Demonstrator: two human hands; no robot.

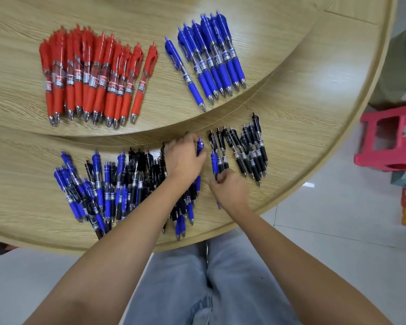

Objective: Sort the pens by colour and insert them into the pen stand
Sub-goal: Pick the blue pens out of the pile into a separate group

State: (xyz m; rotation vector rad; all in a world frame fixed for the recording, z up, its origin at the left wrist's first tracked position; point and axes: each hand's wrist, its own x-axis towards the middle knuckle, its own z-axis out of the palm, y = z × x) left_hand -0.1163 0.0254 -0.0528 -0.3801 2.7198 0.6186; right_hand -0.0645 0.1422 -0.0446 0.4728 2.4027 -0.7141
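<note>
Table first: round light-wood table with a raised inner tier, and a pink plastic stool on the floor off to its right. Biggest bunch is the mixed heap of blue and black click pens on the lower ring, near edge, left of centre. Up on the raised tier sit the pile of red click pens on the left and the row of blue click pens to its right, well apart. The row of black click pens lies on the lower ring, right side. Left hand rests on the heap's right edge, fingers curled down, with a blurry blue pen right at the fingertips; honestly can't tell if it's actually gripped. Right hand pinches a single blue pen, button end pointing away, just beside the black row.
</note>
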